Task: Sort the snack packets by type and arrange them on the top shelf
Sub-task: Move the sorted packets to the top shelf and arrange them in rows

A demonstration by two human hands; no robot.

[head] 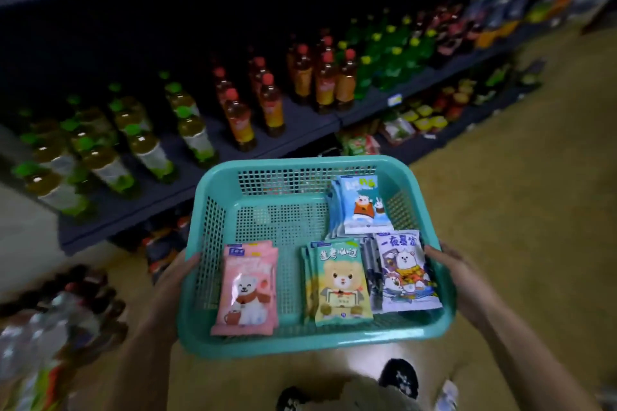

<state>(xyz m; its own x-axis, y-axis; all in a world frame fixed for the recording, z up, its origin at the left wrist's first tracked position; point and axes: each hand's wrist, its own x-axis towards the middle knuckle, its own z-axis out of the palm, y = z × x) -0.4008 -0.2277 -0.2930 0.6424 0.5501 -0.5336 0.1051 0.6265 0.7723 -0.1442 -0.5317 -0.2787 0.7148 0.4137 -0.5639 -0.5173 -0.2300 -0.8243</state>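
Fingers (191, 260) of left hand (172, 280) curled over left rim of teal basket (300, 345). Fingers (434, 252) of right hand (459, 274) clamped on right rim. Basket held above floor (500, 177). Inside, four stacks: pink packets (247, 290) near left, green packets (340, 284) near centre, purple packets (405, 272) near right, blue packets (364, 203) far right. Bottle shelf (300, 125) beyond, far left.

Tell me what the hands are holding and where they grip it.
Both hold the teal basket: the left hand grips its left side wall, the right hand its right rim, each toward the near end.
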